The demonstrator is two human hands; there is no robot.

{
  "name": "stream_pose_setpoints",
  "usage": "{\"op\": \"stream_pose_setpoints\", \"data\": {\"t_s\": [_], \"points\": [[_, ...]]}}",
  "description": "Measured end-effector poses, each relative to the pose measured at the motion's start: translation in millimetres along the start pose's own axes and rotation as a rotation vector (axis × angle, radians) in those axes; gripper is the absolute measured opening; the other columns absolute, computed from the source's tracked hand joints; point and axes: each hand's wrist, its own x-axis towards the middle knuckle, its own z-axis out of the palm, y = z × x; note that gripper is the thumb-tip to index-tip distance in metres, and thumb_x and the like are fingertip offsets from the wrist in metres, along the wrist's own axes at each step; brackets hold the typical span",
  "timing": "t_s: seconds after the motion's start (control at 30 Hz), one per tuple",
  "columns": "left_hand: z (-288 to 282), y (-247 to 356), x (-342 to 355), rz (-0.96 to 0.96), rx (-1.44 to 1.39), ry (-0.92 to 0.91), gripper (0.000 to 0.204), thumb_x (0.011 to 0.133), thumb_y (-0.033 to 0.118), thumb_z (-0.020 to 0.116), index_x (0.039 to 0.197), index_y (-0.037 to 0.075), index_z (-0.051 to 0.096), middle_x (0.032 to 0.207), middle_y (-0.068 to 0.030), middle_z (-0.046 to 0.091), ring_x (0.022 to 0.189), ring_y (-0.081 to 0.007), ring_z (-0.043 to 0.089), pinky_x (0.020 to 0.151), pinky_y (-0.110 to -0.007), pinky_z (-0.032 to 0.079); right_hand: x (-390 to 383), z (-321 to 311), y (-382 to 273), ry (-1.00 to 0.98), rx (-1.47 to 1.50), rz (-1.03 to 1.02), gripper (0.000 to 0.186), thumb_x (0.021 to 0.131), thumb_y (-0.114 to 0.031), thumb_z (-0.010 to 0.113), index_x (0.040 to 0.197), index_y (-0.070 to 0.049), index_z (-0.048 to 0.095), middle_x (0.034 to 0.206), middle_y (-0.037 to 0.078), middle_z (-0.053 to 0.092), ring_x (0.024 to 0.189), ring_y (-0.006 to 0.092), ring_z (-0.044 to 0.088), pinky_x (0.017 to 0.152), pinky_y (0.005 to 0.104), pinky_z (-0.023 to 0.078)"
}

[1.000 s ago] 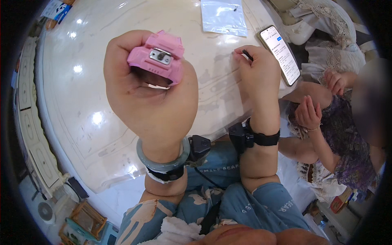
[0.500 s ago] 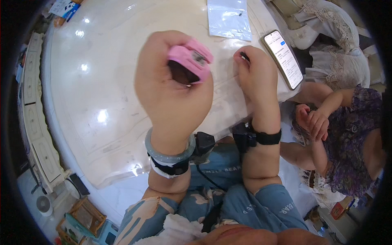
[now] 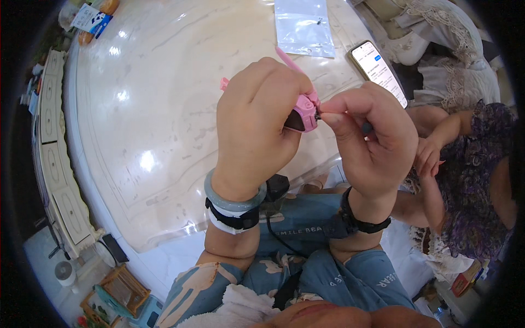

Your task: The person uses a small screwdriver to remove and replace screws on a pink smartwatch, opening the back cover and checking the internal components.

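My left hand [image 3: 254, 115] is closed around a pink watch [image 3: 308, 111], with its dark face partly covered by my fingers and its pink strap poking out above and to the left. My right hand [image 3: 373, 131] is beside it, thumb and forefinger pinched on a small dark tool [image 3: 366, 128], whose thin tip meets the side of the watch case. The tool is mostly hidden by my fingers. Beyond my hands lie a clear plastic bag [image 3: 303, 30] with tiny dark bits and a lit phone [image 3: 377, 72].
The pale marble-patterned table [image 3: 147, 109] spans the middle, a packet [image 3: 92, 21] on its far left. A person in purple [image 3: 465, 208] sits at the right, hands together, beside a lace-covered chair [image 3: 448, 49]. A cream cabinet [image 3: 60, 153] stands beyond the table's left side.
My left hand has moved right and turned over with the watch. My right hand has come down and inward to the watch's side. The person at the right has brought their hands together.
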Motion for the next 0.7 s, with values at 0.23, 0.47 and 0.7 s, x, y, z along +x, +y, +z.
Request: {"op": "stream_pose_setpoints", "data": {"t_s": [0.23, 0.47, 0.7], "points": [[-5.9, 8.0, -2.4, -0.193, -0.200, -0.307, 0.026, 0.063, -0.004, 0.067, 0.085, 0.004, 0.056, 0.078, -0.0111, 0.054, 0.071, -0.0297, 0.054, 0.061, -0.034, 0.044, 4.4, -17.9, 9.1, -0.174, 0.065, 0.050, 0.015, 0.071, 0.004, 0.072, 0.083, -0.002, 0.068, 0.068, 0.005, 0.059, 0.057, 0.0130, 0.053, 0.050, 0.0241, 0.039], [-9.5, 8.7, -9.6, -0.538, -0.727, -0.551, 0.027, 0.065, 0.002, 0.061, 0.091, 0.004, 0.057, 0.080, -0.0153, 0.059, 0.074, -0.0344, 0.057, 0.066, -0.035, 0.047, 3.5, -27.4, 12.5, -0.209, 0.061, -0.034, 0.017, 0.068, 0.006, 0.072, 0.083, -0.002, 0.068, 0.065, 0.004, 0.057, 0.056, 0.0122, 0.051, 0.050, 0.0228, 0.036], [-20.9, 5.2, -2.9, -0.670, -0.861, -0.697, 0.030, 0.068, 0.000, 0.058, 0.098, 0.002, 0.056, 0.086, -0.0040, 0.059, 0.082, -0.0106, 0.055, 0.074, -0.023, 0.044, 17.6, -22.1, 0.4, -0.292, 0.038, -0.068, 0.023, 0.066, 0.009, 0.065, 0.085, -0.004, 0.068, 0.064, 0.005, 0.055, 0.054, 0.0155, 0.052, 0.049, 0.0253, 0.038]]}}
